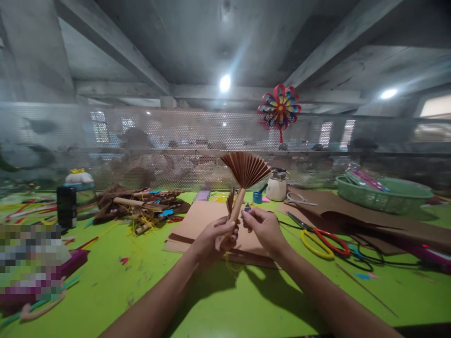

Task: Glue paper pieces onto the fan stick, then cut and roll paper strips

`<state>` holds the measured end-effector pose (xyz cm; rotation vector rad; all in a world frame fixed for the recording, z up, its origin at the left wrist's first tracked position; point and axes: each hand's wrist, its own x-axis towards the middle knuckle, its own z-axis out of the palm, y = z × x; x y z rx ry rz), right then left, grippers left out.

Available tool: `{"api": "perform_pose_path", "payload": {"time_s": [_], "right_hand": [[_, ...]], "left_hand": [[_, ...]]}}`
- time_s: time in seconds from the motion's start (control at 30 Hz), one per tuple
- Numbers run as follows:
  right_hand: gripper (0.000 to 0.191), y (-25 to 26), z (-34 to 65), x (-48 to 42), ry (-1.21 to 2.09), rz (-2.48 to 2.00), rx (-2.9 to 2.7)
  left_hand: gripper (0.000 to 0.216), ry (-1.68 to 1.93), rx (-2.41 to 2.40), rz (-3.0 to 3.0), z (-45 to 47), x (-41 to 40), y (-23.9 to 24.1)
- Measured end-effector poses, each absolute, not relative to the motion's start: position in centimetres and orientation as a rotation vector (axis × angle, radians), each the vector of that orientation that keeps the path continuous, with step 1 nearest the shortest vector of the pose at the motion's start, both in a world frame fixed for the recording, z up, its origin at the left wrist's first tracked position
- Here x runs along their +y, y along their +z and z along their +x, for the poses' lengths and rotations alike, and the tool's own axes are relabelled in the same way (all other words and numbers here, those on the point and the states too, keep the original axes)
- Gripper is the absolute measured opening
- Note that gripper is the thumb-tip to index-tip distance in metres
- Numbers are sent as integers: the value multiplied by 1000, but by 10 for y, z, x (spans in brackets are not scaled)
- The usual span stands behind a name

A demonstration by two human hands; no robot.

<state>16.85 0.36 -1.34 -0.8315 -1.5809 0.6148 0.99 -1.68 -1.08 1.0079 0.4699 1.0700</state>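
Observation:
My left hand [215, 235] is closed around the rolled tan paper handle [237, 206] of a brown pleated paper fan [246, 168]. The fan stands upright and spread, its pleats meeting at the top of the handle; a smaller folded brown piece [230, 199] sticks up beside the handle. Close by on the right, my right hand [265, 229] pinches a small dark blue piece [247, 206], mostly covered by the fingers. Whether that piece touches the handle I cannot tell. Below both hands lies a stack of brown paper sheets [193, 223].
Scissors [319, 241] with red and yellow handles lie at right, near a black cable [378, 253] and brown paper [324, 211]. Behind stand a blue pot [258, 197], a white jar [276, 187] and a green basket [384, 195]. Brown paper pieces [141, 206] pile up at left beside a black phone-like object [66, 209].

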Motion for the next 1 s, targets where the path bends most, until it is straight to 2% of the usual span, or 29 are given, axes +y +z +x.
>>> {"api": "perform_pose_path", "payload": {"time_s": [0.3,0.43,0.53,0.7,0.87,1.0], "right_hand": [[20,-9,169,2,631,-920,-1594],[28,-13,170,8,606,-993,-1598],[37,-17,170,11,840,-1008,-1585],[33,-22,169,11,1408,-716,-1459],[28,-15,169,4,1549,-443,-1388],[27,-10,168,-1,1576,-397,-1358]], "left_hand": [[33,1023,541,1099,11,-16,-11],[32,1091,653,1063,10,-16,-12],[30,1125,680,1062,9,-17,-10],[24,1039,602,1091,7,-19,-6],[22,978,439,1102,10,-20,-5],[23,951,386,1095,11,-22,-7]]}}
